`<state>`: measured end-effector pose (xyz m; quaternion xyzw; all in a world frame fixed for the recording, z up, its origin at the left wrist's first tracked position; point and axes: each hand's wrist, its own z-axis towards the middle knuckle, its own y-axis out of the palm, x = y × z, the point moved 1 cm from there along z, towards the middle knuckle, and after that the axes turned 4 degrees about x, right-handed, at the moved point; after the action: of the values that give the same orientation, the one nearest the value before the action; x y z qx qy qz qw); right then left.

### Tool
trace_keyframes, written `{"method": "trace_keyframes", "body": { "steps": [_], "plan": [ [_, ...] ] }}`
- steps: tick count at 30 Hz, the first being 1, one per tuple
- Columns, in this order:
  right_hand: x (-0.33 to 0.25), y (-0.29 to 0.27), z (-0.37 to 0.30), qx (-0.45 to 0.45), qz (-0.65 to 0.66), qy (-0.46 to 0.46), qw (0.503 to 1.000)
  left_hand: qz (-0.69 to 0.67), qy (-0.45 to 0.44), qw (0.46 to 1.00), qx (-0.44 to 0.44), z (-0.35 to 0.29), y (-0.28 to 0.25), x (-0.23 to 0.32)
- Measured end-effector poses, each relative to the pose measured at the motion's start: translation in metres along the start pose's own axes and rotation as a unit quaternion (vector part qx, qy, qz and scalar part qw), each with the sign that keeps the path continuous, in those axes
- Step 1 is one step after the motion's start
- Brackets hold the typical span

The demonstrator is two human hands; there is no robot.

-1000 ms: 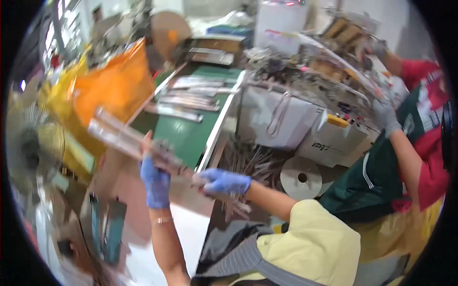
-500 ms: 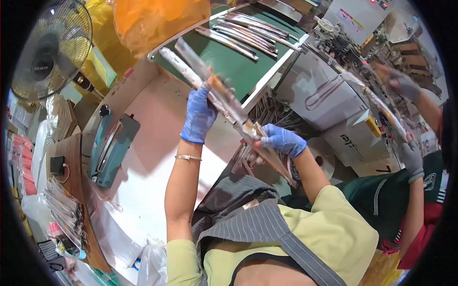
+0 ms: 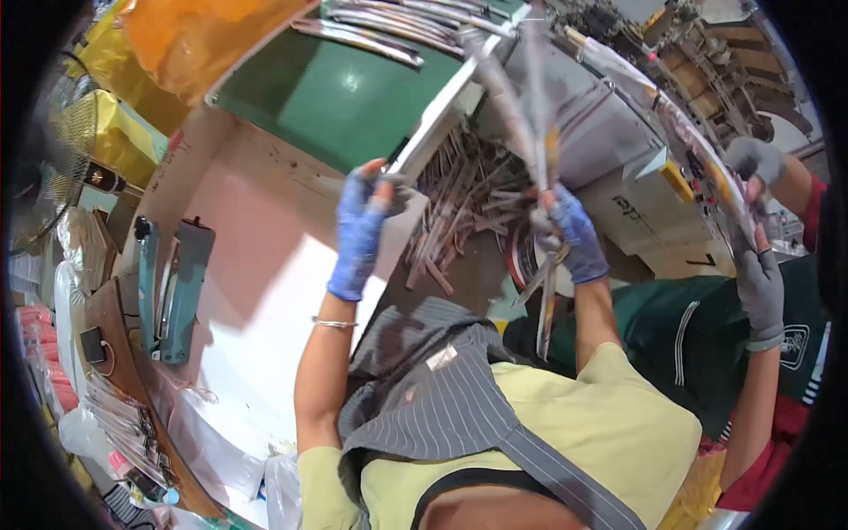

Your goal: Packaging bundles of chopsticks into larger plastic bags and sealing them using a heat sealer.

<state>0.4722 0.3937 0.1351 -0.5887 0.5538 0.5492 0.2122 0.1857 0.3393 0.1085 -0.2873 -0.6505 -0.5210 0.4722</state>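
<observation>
My right hand (image 3: 576, 231), in a blue glove with grey palm, is closed around a few long, thin, shiny strips (image 3: 539, 146). They stand nearly upright in the picture, crossing at the hand, and their upper ends are smeared by motion. My left hand (image 3: 360, 231), gloved alike, is raised over the white and pinkish worktop with nothing visible in it. Its fingers are loosely bent and apart, close to the green table's white edge. Several slim wrapped packets (image 3: 380, 34) lie side by side on the green table (image 3: 336, 97).
A heap of loose strips (image 3: 459, 199) lies below the table edge. At right, a co-worker's grey-gloved hands (image 3: 760, 287) touch a long wrapped strip beside machinery. A teal bar-shaped device (image 3: 187, 291) stands on the worktop (image 3: 274, 265); a fan (image 3: 53, 150) is at far left.
My left hand has let go of the strips and is apart from them. My right hand has swung them rightward and more upright. The view has shifted too.
</observation>
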Motion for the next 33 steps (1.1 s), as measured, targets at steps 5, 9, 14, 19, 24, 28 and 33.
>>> {"method": "trace_keyframes", "body": {
  "steps": [5, 9, 14, 19, 24, 28, 33],
  "plan": [
    [0.022, -0.052, 0.007, 0.191, -0.051, -0.024, 0.98, 0.073, 0.0, 0.977, 0.199, -0.031, -0.114, -0.054],
    [0.087, -0.11, 0.092, 0.272, -0.151, -0.015, 0.95, 0.062, -0.034, 0.944, 0.321, -0.059, -0.161, -0.071],
    [0.026, -0.044, 0.215, 0.363, -0.538, -0.383, 0.657, 0.074, -0.021, 0.9, 0.429, -0.079, -0.205, -0.06],
    [-0.087, 0.068, 0.33, 0.216, -0.554, -0.539, 0.596, 0.147, -0.021, 0.869, 0.472, -0.073, -0.21, -0.057],
    [-0.158, 0.062, 0.452, 0.224, -0.722, -0.288, 0.588, 0.113, -0.056, 0.867, 0.482, -0.067, -0.192, -0.045],
    [-0.173, 0.032, 0.494, 0.241, -0.782, -0.177, 0.547, 0.072, -0.076, 0.889, 0.445, -0.053, -0.184, -0.036],
    [-0.137, 0.047, 0.51, 0.171, -0.781, -0.278, 0.532, 0.022, 0.085, 0.965, 0.245, 0.037, -0.106, 0.028]
  ]
}}
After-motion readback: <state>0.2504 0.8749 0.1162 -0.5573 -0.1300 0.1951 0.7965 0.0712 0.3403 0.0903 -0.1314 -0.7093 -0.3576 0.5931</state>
